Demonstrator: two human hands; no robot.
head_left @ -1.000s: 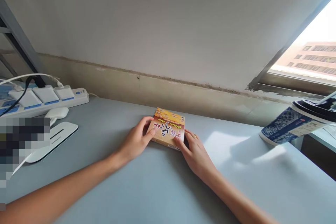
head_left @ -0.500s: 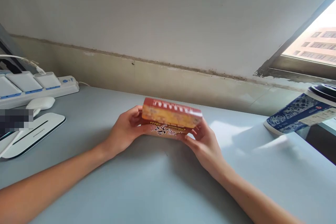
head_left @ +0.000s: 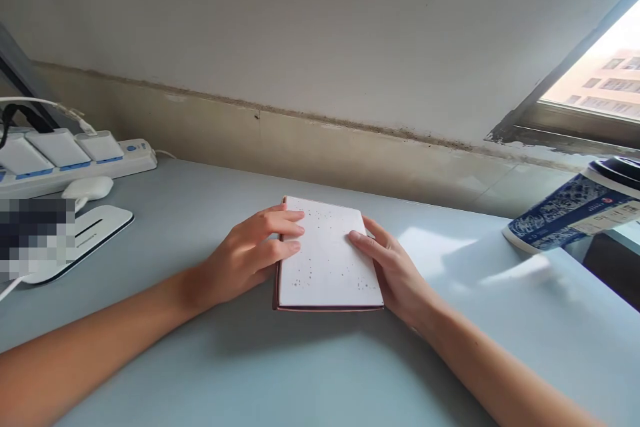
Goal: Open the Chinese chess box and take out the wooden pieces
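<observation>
A flat cardboard box (head_left: 327, 257) is held out over the desk, its white, dark-speckled face turned up to me. Thin reddish-brown edges show along its left and near sides; the printed faces are hidden. My left hand (head_left: 245, 253) grips the left edge, with several fingertips resting on the white face. On the right edge, my right hand (head_left: 395, 270) is closed, its thumb lying on the white face and its other fingers mostly hidden behind and under the box.
A grey-blue desk (head_left: 225, 360) runs back to the wall. On the left are a power strip (head_left: 135, 153) with white plugs, a white earphone case (head_left: 87, 188) and a white pad (head_left: 110, 217). At the right stands a blue patterned paper cup (head_left: 560, 213) with a dark lid.
The box has turned over between my hands: its red and yellow printed sides were showing, and now its white speckled face is up. My left fingers have shifted onto that face.
</observation>
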